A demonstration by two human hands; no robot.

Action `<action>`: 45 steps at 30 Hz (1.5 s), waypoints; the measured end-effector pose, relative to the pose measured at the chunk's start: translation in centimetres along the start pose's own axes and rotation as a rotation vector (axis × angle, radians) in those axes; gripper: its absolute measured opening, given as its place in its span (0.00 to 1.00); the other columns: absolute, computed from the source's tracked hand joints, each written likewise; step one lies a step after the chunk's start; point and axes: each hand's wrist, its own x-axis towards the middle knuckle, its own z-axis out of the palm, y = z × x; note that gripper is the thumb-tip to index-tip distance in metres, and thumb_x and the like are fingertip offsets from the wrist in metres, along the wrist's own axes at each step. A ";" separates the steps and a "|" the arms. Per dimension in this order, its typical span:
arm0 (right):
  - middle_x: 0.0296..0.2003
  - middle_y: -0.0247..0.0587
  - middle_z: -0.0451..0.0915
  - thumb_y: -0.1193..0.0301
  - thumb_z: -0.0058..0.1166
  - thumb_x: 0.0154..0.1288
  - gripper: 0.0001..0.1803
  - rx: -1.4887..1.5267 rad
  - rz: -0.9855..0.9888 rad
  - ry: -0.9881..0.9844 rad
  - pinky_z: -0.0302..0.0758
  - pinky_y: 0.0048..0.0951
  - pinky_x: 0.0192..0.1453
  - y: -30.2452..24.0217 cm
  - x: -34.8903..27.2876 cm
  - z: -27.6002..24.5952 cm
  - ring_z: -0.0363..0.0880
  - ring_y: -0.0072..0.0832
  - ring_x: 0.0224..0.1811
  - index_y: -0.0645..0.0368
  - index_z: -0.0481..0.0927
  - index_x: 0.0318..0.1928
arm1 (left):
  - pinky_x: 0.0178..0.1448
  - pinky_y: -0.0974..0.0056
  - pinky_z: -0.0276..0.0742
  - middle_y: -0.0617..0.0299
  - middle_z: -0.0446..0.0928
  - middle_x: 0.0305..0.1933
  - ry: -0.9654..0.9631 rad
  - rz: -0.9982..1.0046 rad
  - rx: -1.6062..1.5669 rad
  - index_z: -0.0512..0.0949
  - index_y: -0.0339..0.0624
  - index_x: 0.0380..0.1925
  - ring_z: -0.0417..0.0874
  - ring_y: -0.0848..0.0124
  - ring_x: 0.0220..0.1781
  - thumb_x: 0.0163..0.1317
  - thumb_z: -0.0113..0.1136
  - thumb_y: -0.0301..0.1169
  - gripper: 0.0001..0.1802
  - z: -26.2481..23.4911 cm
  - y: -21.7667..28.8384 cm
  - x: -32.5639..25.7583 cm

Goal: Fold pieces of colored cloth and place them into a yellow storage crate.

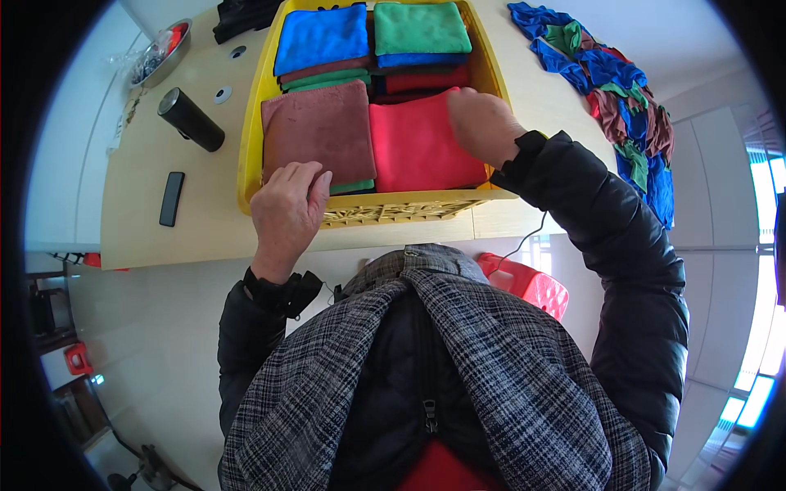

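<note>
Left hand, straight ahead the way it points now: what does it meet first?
The folded brown cloth at the near left of the yellow basket. The left hand's fingertips already overlap its near edge in this view; whether they touch or hover just above is hard to tell.

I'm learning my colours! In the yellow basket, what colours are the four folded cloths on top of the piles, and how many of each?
Blue folded cloth: 1
Green folded cloth: 1
Brown folded cloth: 1
Red folded cloth: 1
Total: 4
</note>
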 end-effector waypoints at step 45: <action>0.57 0.43 0.81 0.55 0.48 0.77 0.25 1.559 1.029 0.775 0.74 0.33 0.65 26.0 -57.6 22.3 0.81 0.31 0.57 0.57 0.75 0.65 | 0.54 0.70 0.77 0.60 0.82 0.48 -1.219 -0.599 -0.768 0.78 0.36 0.56 0.82 0.73 0.48 0.72 0.55 0.27 0.15 21.8 22.2 -3.9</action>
